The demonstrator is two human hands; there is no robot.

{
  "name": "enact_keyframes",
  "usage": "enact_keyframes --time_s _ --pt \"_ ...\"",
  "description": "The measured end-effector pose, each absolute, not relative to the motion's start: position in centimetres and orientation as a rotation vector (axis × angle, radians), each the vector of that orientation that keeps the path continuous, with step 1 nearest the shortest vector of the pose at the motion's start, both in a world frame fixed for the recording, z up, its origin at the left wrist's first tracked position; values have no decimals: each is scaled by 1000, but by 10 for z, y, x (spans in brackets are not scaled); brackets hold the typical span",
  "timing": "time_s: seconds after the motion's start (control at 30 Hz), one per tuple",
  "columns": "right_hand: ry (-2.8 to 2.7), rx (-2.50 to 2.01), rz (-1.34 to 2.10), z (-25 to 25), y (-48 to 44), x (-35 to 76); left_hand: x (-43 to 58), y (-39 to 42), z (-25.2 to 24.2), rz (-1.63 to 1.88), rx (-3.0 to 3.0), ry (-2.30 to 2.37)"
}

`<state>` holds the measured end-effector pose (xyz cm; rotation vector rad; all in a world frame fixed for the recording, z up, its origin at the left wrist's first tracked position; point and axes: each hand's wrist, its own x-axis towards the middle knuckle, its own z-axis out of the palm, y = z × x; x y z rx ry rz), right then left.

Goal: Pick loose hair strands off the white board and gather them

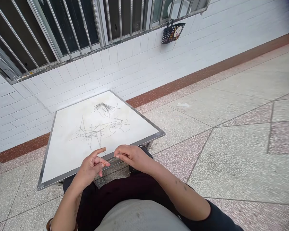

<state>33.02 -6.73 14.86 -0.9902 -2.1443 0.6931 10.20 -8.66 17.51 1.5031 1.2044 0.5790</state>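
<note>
Slender, pale, wire-like strand [112, 158] spans the gap between the fingertips of both hands, at the near table edge. Right hand [132, 157]: thumb and forefinger pinch the strand; a curved pale length below these fingers is probably its tail. Left hand [92, 165]: forefinger extended, thumb bent in near the strand; whether it grips cannot be told. Just beyond the fingers, loose, crossing dark thin strands [90, 132] lie on the white, grey-metal-edged tabletop [60, 157]. Farther from the fingers, a denser bunch of fine dark strands [103, 106] lies roughly aligned. Assessment: work appears partway, one strand in hand, loose ones probably outstanding; whether the bunch is finished cannot be determined.
</note>
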Motion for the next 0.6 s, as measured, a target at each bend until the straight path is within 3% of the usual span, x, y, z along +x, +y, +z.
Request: enact_keyframes --time_s 0.2,0.3,0.6 --pt "-2031 -1130 776 149 -65 332 71 -79 173 463 1585 1410" --pt "-1999 -1165 778 149 -64 331 74 -75 181 591 1700 1522" --pt "-2078 -1112 604 146 -69 319 141 -70 171 861 1588 1235"
